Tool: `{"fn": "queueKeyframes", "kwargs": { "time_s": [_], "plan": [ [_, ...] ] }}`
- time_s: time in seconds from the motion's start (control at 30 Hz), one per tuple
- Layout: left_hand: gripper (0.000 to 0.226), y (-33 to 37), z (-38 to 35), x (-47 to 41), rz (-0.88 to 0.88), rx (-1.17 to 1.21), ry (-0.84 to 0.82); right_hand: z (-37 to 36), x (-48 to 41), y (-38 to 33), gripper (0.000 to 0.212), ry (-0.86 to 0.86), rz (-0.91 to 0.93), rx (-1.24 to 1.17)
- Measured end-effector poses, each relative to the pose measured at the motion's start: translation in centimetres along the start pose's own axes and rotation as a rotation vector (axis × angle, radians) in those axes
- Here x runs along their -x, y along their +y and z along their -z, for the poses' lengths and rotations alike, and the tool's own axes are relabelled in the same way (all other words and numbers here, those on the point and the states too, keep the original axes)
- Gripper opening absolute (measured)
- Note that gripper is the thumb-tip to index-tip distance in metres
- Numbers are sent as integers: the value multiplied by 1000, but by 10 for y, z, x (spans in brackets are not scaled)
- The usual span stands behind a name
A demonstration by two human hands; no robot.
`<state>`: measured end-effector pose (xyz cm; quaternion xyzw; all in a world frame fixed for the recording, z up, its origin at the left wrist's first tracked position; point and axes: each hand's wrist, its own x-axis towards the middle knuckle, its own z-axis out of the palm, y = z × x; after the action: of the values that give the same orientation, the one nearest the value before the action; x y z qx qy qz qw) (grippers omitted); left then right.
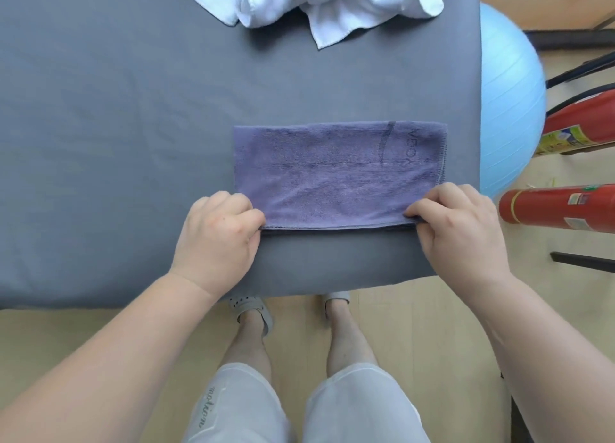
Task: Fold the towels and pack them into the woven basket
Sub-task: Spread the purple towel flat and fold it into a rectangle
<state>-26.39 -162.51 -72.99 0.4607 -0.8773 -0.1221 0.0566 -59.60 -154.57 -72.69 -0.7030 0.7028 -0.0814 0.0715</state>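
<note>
A purple towel (332, 172) lies flat on the grey table (116, 143), folded into a long rectangle with its layered edge toward me. My left hand (219, 236) pinches its near left corner. My right hand (459, 229) pinches its near right corner. A crumpled white towel (319, 3) is heaped at the far edge of the table. No woven basket is in view.
A light blue exercise ball (509, 99) sits just past the table's right edge. Two red fire extinguishers (559, 206) lie on the wooden floor to the right, near dark metal legs (582, 262). My legs and sandals show below the table's front edge.
</note>
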Motion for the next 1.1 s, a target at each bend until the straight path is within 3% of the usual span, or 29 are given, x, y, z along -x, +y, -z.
{"fn": "queueKeyframes", "kwargs": {
  "time_s": [0.17,0.23,0.27,0.37,0.43,0.47,0.57,0.7,0.83,0.97,1.1],
  "plan": [
    [15,1,-3,8,-29,13,-30,0,2,0,20,-53,-26,10],
    [29,0,-2,10,-16,28,-95,5,-1,-3,17,-68,-50,4],
    [36,0,0,10,2,62,-102,9,-3,-7,29,-63,-64,-5],
    [35,3,10,-4,37,137,60,19,-18,-30,61,5,-15,-76],
    [26,11,15,-20,95,110,170,17,-36,-53,61,20,38,-110],
    [32,18,15,-29,137,81,181,13,-47,-65,60,7,46,-107],
    [58,34,3,-52,202,17,31,-9,-79,-93,61,-103,34,-23],
    [72,30,-28,-60,240,-51,-190,-44,-90,-94,59,-226,117,38],
    [87,27,-41,-54,287,-106,-244,-55,-80,-77,66,-248,132,96],
    [111,31,-41,-61,321,-165,-319,-51,-79,-54,84,-261,29,133],
    [121,30,-42,-63,321,-181,-346,-46,-78,-32,98,-282,-55,166]
  ]
}}
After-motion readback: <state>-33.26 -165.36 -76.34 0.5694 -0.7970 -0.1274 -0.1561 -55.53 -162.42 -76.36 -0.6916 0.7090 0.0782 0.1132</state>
